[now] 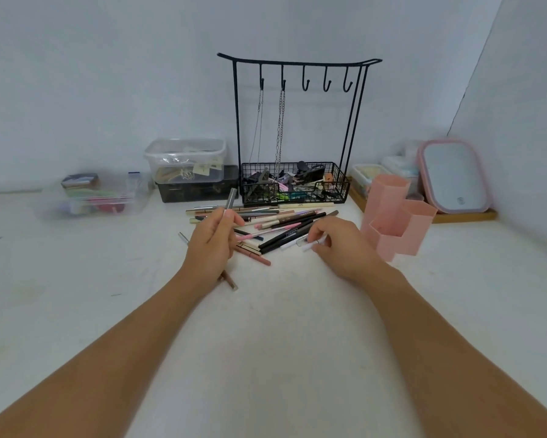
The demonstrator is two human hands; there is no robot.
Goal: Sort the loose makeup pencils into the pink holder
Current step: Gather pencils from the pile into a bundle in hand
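white tabletop (265, 327) against a pale wall; loose makeup pencils (275, 226) lie in a scattered heap between and just beyond both hands, and the pink holder (395, 222) stands upright just right of the right hand. left hand (210, 245) grips a grey pencil (229, 202) tilted up over the heap's left edge, while the right hand (338, 245) pinches a white pencil (313, 245) low at the heap's right edge, near the holder. beyond the hands stands a black wire rack (297, 121) with two chains, clear tubs (186, 159) to its left, a pink-rimmed mirror (454, 175) far right.
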